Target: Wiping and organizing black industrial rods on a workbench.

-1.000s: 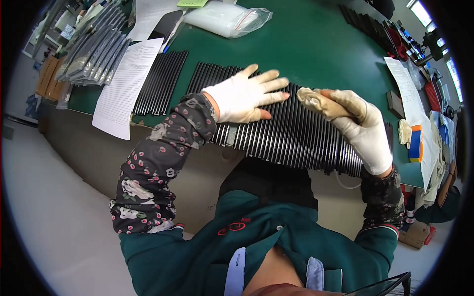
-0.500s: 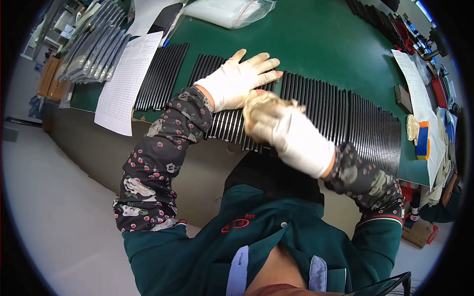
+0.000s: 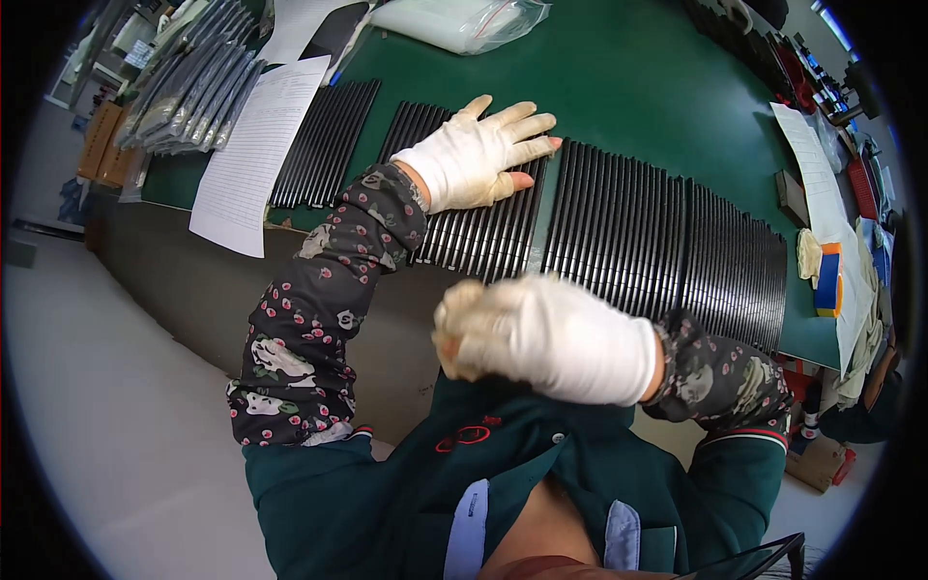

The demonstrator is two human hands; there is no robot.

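My left hand (image 3: 478,159), in a white glove with bare fingertips showing, lies flat with fingers spread on a row of thin black rods (image 3: 483,242). My gloved right hand (image 3: 556,338) is just off the table's front edge, in front of my chest. Its fingers are curled round a crumpled cream cloth (image 3: 456,329), mostly hidden by the glove and slightly blurred. Right of the left hand, past a narrow gap, lies a wider row of black rods (image 3: 614,222), with another row (image 3: 737,261) beside it. A smaller group of rods (image 3: 327,145) lies to the left.
The rods lie on a green table (image 3: 638,87). At left are a printed sheet (image 3: 256,155) overhanging the edge and a stack of bagged items (image 3: 193,97). A clear plastic bag (image 3: 464,21) is at the back. On the right are a dark block (image 3: 790,198) and an orange-and-blue tape roll (image 3: 828,280).
My right hand has moved off the rods toward my body with the cloth, uncovering the front ends of the row. My left hand stays flat on the rods.
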